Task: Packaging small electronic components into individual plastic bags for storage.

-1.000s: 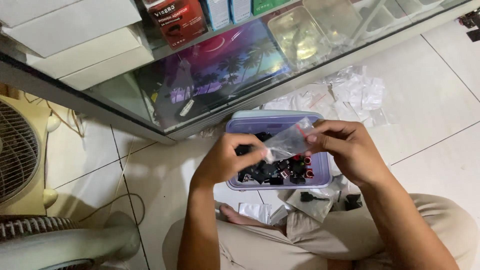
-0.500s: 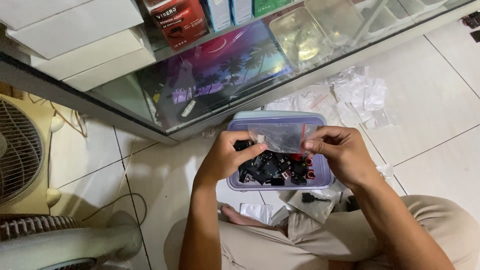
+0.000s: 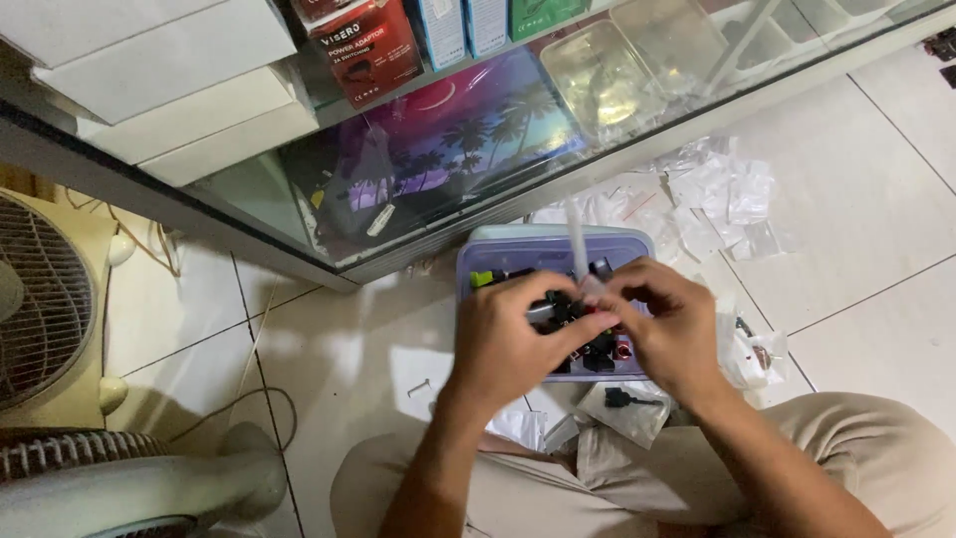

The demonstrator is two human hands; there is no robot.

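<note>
The left hand (image 3: 513,344) and right hand (image 3: 672,334) meet fingertip to fingertip, together pinching a small clear plastic bag (image 3: 578,249) that stands up thin from the grip. Just beneath lies a pale lilac plastic tub (image 3: 498,261) of small black parts. Beyond, loose clear bags (image 3: 722,194) litter the white tiles beside a glass display cabinet (image 3: 438,149).

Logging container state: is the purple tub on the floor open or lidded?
Open. The tub has no lid on; small dark parts show inside, under both hands.
</note>
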